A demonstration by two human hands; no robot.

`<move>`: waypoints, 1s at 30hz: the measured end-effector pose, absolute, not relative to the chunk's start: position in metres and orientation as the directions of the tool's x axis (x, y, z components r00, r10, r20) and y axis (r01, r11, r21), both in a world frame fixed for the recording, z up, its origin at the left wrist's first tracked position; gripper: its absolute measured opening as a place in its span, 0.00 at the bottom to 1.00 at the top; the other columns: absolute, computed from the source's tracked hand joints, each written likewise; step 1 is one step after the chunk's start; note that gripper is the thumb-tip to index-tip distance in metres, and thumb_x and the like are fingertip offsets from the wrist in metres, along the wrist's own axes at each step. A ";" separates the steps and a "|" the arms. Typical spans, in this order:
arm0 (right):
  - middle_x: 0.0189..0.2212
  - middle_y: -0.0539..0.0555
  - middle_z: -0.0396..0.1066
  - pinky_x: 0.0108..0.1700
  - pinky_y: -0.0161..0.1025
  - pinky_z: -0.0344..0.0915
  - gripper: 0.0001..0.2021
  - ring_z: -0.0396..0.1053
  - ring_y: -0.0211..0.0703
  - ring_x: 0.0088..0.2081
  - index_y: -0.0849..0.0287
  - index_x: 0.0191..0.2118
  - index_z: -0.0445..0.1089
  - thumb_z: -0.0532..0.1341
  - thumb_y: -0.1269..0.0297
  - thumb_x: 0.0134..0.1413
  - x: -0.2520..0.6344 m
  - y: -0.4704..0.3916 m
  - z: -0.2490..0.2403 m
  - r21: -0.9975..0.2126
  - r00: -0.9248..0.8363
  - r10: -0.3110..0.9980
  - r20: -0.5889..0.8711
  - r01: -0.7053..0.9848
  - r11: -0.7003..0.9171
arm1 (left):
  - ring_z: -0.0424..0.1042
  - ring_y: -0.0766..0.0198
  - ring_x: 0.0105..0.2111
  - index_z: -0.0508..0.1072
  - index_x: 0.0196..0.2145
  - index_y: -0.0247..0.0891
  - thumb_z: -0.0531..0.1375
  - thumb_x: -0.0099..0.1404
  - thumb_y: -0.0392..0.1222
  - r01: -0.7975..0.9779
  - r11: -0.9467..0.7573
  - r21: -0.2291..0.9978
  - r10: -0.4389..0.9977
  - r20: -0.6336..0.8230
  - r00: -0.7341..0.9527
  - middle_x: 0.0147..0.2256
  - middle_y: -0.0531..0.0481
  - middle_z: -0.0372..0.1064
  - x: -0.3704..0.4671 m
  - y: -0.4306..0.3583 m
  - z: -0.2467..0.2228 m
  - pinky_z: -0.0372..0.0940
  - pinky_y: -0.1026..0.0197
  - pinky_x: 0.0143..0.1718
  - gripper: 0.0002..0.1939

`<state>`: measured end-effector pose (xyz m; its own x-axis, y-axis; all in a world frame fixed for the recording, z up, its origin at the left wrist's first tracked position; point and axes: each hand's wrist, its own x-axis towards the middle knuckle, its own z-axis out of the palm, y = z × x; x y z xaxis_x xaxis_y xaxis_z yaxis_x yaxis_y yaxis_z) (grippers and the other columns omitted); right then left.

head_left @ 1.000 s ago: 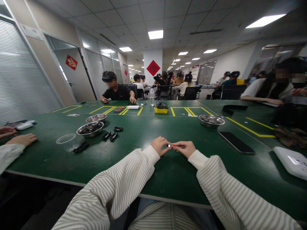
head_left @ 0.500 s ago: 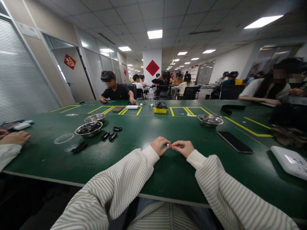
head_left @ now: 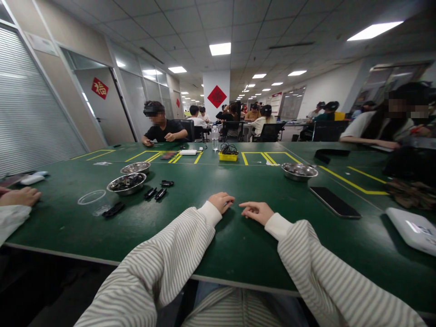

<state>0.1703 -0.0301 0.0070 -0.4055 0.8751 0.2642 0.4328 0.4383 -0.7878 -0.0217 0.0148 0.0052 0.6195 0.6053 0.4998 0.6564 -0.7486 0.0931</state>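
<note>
Hands have parted since the last frame, where both pinched a small part; joint handling appears broken off. Left hand [head_left: 221, 201]: fingers curled down, grip contents cannot be told. Right hand [head_left: 258, 212]: loosely open, index extended, nothing seen in it. Part now hidden, possibly under left fingers, above table [head_left: 252, 254].
</note>
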 end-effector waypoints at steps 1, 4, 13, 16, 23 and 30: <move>0.24 0.55 0.71 0.27 0.33 0.64 0.16 0.67 0.35 0.22 0.65 0.39 0.66 0.55 0.65 0.41 0.170 -0.030 0.008 -0.781 -0.411 0.873 0.263 0.441 0.443 | 0.63 0.67 0.33 0.68 0.35 0.41 0.50 0.56 0.40 0.697 -0.713 0.076 0.638 0.483 0.600 0.31 0.50 0.65 -0.028 0.022 0.005 0.59 0.65 0.33 0.10; 0.24 0.55 0.71 0.27 0.33 0.64 0.15 0.67 0.35 0.23 0.66 0.38 0.66 0.55 0.66 0.41 0.171 -0.031 0.008 -0.768 -0.413 0.872 0.263 0.457 0.449 | 0.63 0.64 0.35 0.69 0.36 0.42 0.50 0.56 0.38 0.830 -0.556 0.041 0.758 0.437 0.485 0.33 0.49 0.64 -0.052 0.048 0.005 0.59 0.64 0.33 0.11; 0.24 0.53 0.71 0.27 0.32 0.64 0.14 0.67 0.35 0.23 0.63 0.37 0.67 0.54 0.67 0.41 0.171 -0.029 0.004 -0.775 -0.411 0.869 0.275 0.441 0.453 | 0.61 0.66 0.35 0.68 0.39 0.48 0.50 0.57 0.40 0.982 -0.153 0.108 0.949 0.292 0.116 0.33 0.50 0.60 -0.115 0.096 0.001 0.57 0.67 0.35 0.13; 0.24 0.53 0.71 0.26 0.31 0.64 0.14 0.67 0.34 0.23 0.63 0.37 0.67 0.54 0.67 0.41 0.172 -0.028 0.003 -0.771 -0.421 0.867 0.265 0.448 0.453 | 0.61 0.66 0.36 0.65 0.42 0.50 0.49 0.57 0.41 0.987 -0.130 0.098 0.957 0.271 0.099 0.34 0.51 0.58 -0.116 0.097 0.000 0.57 0.67 0.34 0.15; 0.23 0.53 0.71 0.23 0.30 0.62 0.15 0.67 0.34 0.22 0.64 0.37 0.67 0.53 0.70 0.40 0.171 -0.028 0.003 -0.755 -0.415 0.868 0.273 0.467 0.460 | 0.57 0.60 0.40 0.65 0.41 0.47 0.50 0.55 0.46 0.991 -0.120 0.059 0.932 0.352 0.092 0.40 0.49 0.56 -0.113 0.092 0.002 0.56 0.61 0.36 0.15; 0.23 0.53 0.71 0.24 0.30 0.62 0.13 0.67 0.34 0.22 0.64 0.35 0.68 0.53 0.70 0.40 0.169 -0.032 0.009 -0.730 -0.426 0.864 0.266 0.496 0.470 | 0.54 0.59 0.41 0.71 0.30 0.43 0.50 0.56 0.41 0.954 -0.301 0.004 0.884 0.375 0.278 0.36 0.49 0.63 -0.114 0.095 0.002 0.54 0.61 0.36 0.09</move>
